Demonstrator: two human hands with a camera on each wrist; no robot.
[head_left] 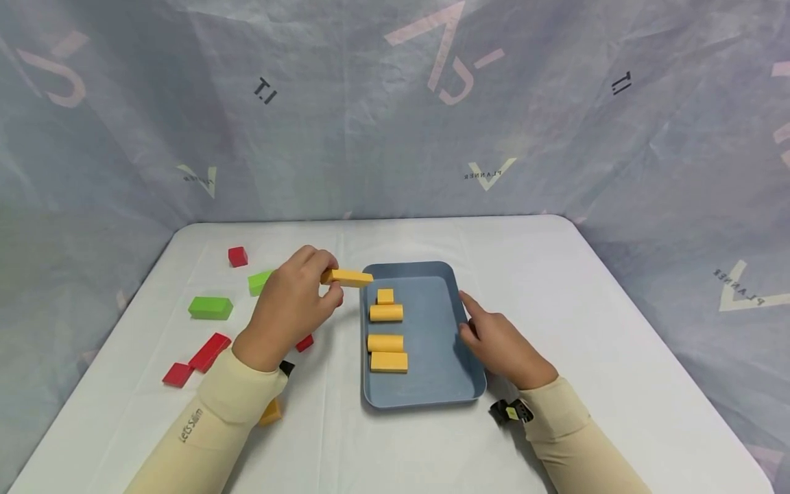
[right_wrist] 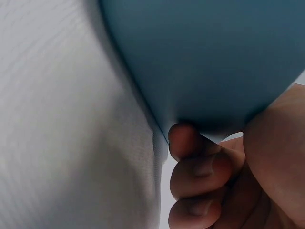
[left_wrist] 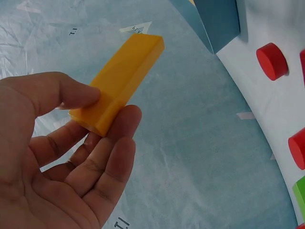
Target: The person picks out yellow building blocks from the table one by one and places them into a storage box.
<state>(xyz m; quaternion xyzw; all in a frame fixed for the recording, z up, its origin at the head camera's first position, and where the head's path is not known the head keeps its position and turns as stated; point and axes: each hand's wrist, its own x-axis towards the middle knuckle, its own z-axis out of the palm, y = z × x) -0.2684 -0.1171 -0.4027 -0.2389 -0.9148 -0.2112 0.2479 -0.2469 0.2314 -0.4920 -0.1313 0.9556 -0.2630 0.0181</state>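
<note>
Between the thumb and fingers of my left hand (head_left: 290, 302) is a long yellow block (head_left: 348, 278), pinched near one end. It is raised by the upper left edge of a blue-grey tray (head_left: 432, 384). The left wrist view shows the thumb on the block's broad face and fingers beneath. Inside the tray, along its left side, lie a small yellow block (head_left: 385, 296), two yellow cylinders (head_left: 386, 313) and a yellow rectangular block (head_left: 389, 362). My right hand (head_left: 503, 346) holds the tray's right rim, index finger extended along it; in the right wrist view, its other fingers are curled by the outer wall.
Left of the tray lie a red cube (head_left: 237, 256), a green block (head_left: 210, 308), another green block (head_left: 259, 283) partly behind my left hand, and several red pieces (head_left: 210, 351). A yellow-orange piece (head_left: 270, 413) shows beside the left sleeve. A printed grey cloth (head_left: 370, 137) hangs behind the table.
</note>
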